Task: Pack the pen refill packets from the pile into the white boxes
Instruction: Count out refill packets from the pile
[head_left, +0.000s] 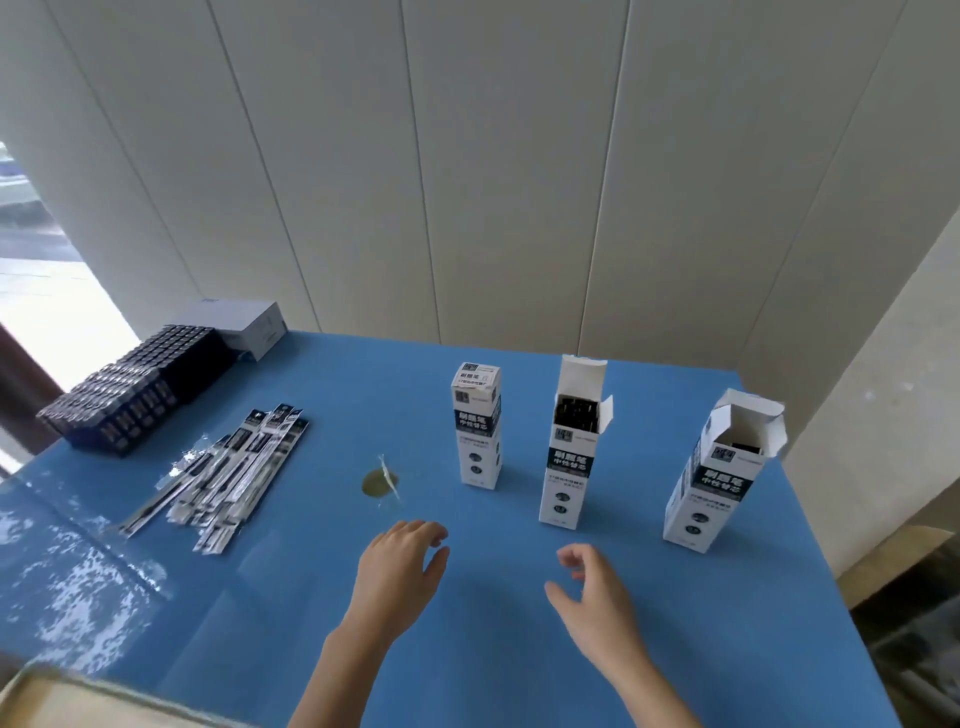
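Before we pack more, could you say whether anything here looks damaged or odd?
A round brownish patch, crossed by a clear strip, mars the blue table cover left of the closed white cardboard box; possibly damage.

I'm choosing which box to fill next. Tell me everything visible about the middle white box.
The middle white box is a tall, narrow carton, seemingly card, white with black printed bands. It stands upright on the blue table, with its lid flap raised, a side flap out and dark contents showing inside. Nothing else touches it.
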